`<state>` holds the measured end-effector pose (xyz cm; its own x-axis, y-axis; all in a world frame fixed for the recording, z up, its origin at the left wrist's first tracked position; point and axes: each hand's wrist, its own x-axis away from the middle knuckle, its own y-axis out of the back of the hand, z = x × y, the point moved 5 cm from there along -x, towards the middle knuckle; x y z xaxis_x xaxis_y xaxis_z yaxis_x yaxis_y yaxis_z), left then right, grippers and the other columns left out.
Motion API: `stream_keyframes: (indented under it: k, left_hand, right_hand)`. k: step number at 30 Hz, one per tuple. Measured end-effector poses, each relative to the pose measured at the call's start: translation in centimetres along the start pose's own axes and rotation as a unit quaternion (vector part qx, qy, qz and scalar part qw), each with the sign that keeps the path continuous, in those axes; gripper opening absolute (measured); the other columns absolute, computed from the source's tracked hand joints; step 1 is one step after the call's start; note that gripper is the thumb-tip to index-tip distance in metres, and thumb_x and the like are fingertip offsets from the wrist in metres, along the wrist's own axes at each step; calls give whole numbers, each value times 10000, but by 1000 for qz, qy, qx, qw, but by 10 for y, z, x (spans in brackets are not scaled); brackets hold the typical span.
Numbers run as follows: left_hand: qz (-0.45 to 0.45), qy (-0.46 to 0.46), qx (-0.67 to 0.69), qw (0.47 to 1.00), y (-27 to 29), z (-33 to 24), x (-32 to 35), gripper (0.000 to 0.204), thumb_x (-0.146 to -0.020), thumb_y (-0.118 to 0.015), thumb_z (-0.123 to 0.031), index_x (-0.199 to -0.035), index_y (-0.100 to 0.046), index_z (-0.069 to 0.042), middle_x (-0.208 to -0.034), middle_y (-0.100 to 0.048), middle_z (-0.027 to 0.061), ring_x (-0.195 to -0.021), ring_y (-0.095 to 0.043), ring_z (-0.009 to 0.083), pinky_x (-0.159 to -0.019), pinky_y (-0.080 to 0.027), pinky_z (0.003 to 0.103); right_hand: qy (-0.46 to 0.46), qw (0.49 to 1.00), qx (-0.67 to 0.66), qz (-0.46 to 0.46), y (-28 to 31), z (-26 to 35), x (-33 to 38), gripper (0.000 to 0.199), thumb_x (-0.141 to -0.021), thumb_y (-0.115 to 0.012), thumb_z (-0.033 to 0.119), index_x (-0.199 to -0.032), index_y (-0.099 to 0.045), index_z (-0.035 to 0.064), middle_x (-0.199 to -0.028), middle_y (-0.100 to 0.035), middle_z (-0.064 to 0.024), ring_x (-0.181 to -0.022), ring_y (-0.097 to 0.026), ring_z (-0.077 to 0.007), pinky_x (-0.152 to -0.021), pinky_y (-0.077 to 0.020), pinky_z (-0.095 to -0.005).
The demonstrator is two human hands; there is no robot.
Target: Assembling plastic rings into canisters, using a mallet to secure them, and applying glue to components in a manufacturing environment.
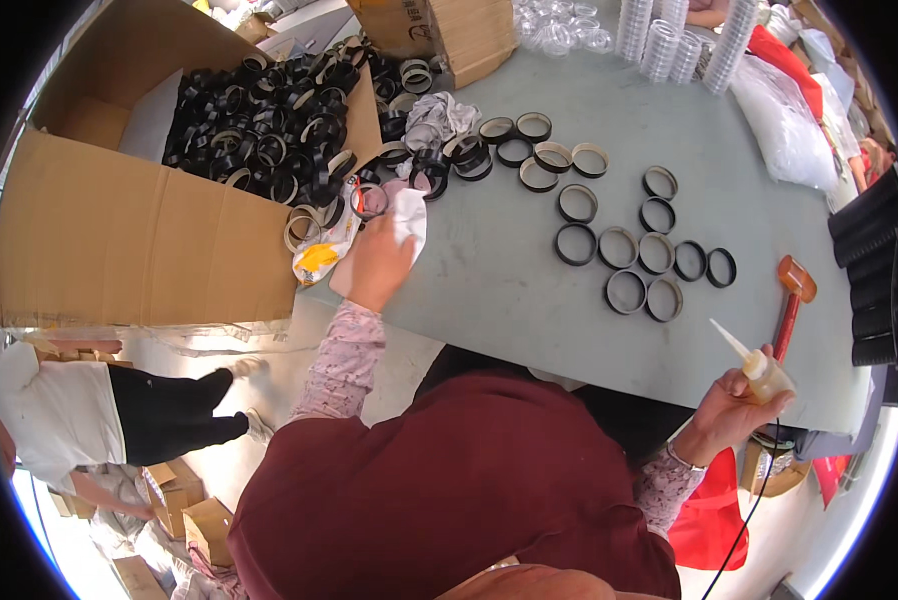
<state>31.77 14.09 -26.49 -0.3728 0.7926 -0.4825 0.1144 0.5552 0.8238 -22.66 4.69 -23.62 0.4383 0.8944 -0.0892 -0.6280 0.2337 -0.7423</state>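
My left hand [381,262] is by the carton at the table's left edge, its thumb and fingers closed on a white cloth [410,218]. Just beyond its fingertips lie a clear pinkish ring [370,201] and a white plastic bag with orange and yellow print [318,258]. In my right hand [727,412], over the near right table edge, is a small translucent glue bottle [769,378] with a long pointed nozzle aimed up and left. Several black rings with pale inner walls, such as this ring [626,292], lie flat mid-table.
A cardboard box [149,228] heaped with black rings [259,130] stands at left. A red-handled mallet [791,305] lies at right, near stacked black cylinders [874,270]. Clear plastic ring stacks [661,48] and a white bag [784,125] are farther back. Another person [64,405] is at lower left.
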Motion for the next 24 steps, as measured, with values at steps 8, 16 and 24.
stream_keyframes:
  k: [8, 16, 24]
  left_hand:
    - [-147, 56, -30, 987, 48, 48, -64, 481, -899, -692, -331, -1215, -634, 27, -1066, -650, 210, -974, -645, 339, -894, -501, 418]
    - [14, 42, -65, 997, -50, -17, -102, 809, -730, -834, -347, -1384, -472, -38, -1242, -554, 184, -1139, -579, 359, -896, -529, 438]
    - [16, -26, -23, 999, -33, -44, -127, 562, -682, -778, -274, -1154, -555, -66, -1123, -553, 142, -1023, -597, 356, -860, -521, 442]
  right_hand:
    - [-50, 998, 16, 20, -22, -41, -18, 446, -1009, -560, 483, -1160, -557, 63, -1216, -648, -259, -575, -502, -99, -525, -448, -184]
    - [-59, 996, 32, 52, -47, -67, -30, 489, -1015, -519, 519, -1195, -545, 66, -1171, -654, -235, -500, -507, -111, -444, -427, -183]
    - [-90, 993, 1, 77, -40, -70, -27, 557, -1010, -517, 535, -1212, -570, 19, -1124, -680, -234, -471, -501, -130, -412, -400, -197]
